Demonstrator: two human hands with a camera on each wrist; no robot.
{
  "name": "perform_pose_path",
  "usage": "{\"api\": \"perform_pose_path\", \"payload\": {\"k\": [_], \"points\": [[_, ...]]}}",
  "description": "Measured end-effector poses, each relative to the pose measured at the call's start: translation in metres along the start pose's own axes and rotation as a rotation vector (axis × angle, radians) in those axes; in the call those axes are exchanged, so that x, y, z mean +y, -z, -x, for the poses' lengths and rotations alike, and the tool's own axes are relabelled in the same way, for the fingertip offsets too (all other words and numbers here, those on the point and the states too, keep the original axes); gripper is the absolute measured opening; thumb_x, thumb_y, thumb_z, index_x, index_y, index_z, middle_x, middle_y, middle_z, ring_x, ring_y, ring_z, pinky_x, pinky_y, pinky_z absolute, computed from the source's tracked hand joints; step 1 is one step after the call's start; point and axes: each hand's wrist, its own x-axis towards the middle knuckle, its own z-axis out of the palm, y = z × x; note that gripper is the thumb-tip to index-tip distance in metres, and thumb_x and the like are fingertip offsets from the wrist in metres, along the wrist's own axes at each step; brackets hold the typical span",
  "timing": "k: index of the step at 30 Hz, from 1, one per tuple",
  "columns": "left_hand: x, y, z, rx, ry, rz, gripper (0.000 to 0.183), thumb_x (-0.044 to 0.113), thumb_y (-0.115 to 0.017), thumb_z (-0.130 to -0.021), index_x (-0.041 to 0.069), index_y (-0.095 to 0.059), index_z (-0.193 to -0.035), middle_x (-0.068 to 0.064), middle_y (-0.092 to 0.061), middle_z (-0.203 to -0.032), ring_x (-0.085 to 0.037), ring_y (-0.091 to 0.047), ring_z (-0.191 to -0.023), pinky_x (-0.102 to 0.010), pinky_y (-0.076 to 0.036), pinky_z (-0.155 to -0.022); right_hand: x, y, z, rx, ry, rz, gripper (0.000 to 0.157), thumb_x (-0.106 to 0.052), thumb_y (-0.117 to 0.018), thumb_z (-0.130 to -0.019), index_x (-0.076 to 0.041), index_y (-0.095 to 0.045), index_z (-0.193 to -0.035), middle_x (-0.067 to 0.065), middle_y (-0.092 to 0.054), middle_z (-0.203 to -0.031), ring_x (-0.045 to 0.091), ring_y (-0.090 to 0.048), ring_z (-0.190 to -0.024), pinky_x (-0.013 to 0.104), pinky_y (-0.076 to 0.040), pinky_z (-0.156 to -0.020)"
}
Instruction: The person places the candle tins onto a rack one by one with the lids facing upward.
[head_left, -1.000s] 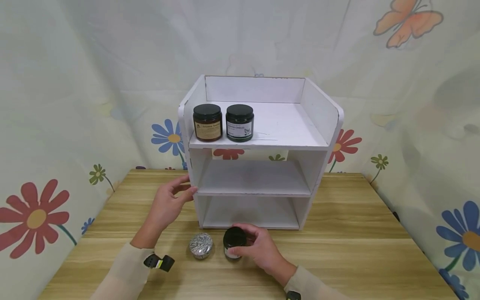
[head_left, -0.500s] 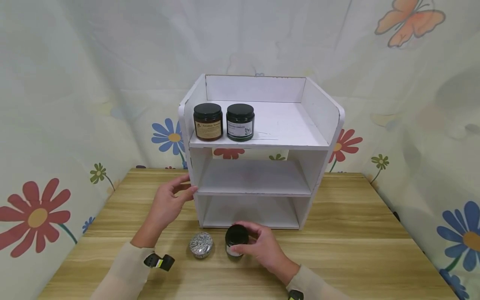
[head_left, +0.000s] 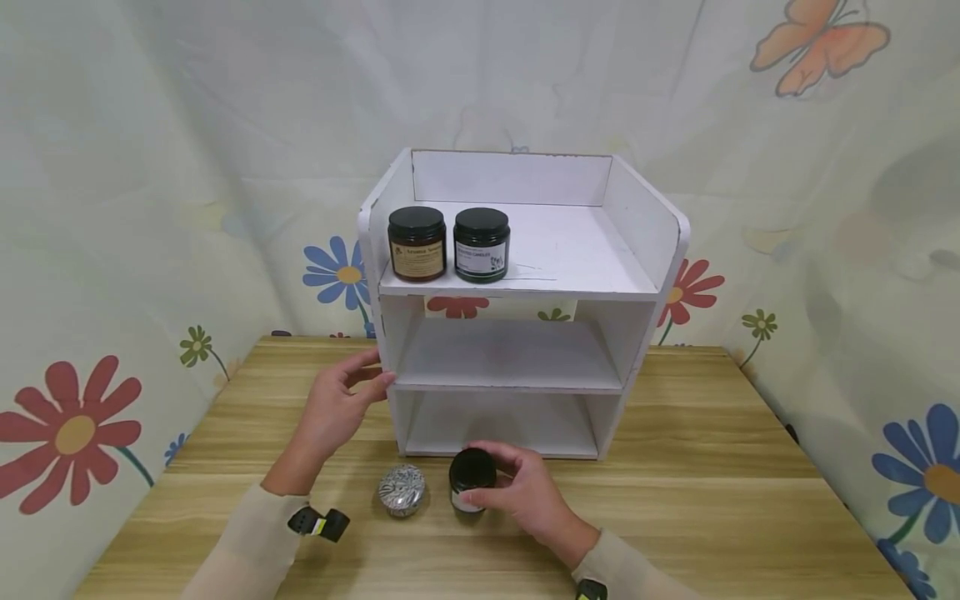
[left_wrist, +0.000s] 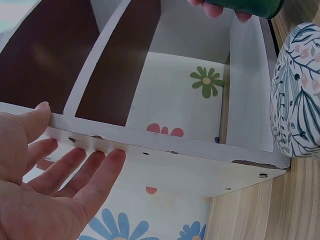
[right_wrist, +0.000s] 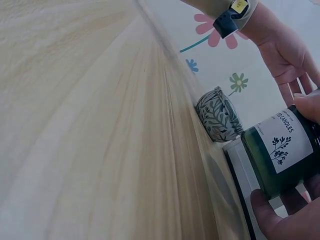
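My right hand (head_left: 525, 492) grips a dark green candle jar (right_wrist: 280, 152) with a black lid (head_left: 472, 469) and a white label, thumb on one side and fingers on the other. The jar is upright in front of the shelf's bottom, seemingly just off the table. At the left side of the white shelf unit (head_left: 517, 296), my left hand (head_left: 336, 408) touches the outer panel with nearly straight fingers (left_wrist: 107, 172), its thumb on the front edge. To the left of the jar sits a round patterned tin (head_left: 402, 491), its leafy side seen in the left wrist view.
On the top shelf's left part stand an amber jar (head_left: 417, 243) with a tan label and a dark green jar (head_left: 482, 246) with a white label, both black-lidded. The wooden table (head_left: 697, 467) extends on both sides of the unit. A flowered curtain (head_left: 225, 125) hangs behind.
From one second ago, my right hand and the candle jar have shifted slightly right and up in the head view, then stayed nearly still. The left hand has not moved.
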Motion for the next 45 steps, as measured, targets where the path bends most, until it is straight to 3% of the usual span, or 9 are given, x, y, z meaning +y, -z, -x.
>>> {"api": "perform_pose_path", "payload": {"k": [9, 24, 45], "points": [[-0.001, 0.000, 0.000, 0.002, 0.020, -0.009, 0.057, 0.039, -0.071, -0.096, 0.019, -0.057, -0.147, -0.007, -0.059, -0.146, -0.032, -0.060, -0.130, -0.028, -0.063, -0.088, -0.002, 0.002, -0.001, 0.011, -0.005, 0.018, 0.064, -0.001, -0.089, -0.074, -0.001, -0.065, -0.133, 0.019, -0.068, -0.133, 0.016, -0.070, -0.112, 0.027, -0.060, -0.094], [-0.001, 0.000, 0.000, 0.007, 0.010, -0.001, 0.055, 0.034, -0.071, -0.097, 0.017, -0.057, -0.147, -0.008, -0.058, -0.146, -0.033, -0.061, -0.129, -0.027, -0.063, -0.088, -0.010, 0.004, -0.001, 0.011, 0.024, -0.024, 0.066, 0.003, -0.089, -0.072, 0.005, -0.063, -0.133, 0.024, -0.065, -0.133, 0.013, -0.070, -0.109, 0.029, -0.061, -0.093], [0.002, -0.001, 0.001, 0.005, 0.016, 0.026, 0.054, 0.031, -0.071, -0.097, 0.016, -0.056, -0.148, -0.008, -0.058, -0.147, -0.033, -0.060, -0.129, -0.026, -0.062, -0.088, -0.015, 0.002, -0.001, -0.012, 0.031, -0.010, 0.065, 0.000, -0.090, -0.072, 0.000, -0.065, -0.132, 0.022, -0.066, -0.133, 0.013, -0.071, -0.108, 0.029, -0.061, -0.092]]}}
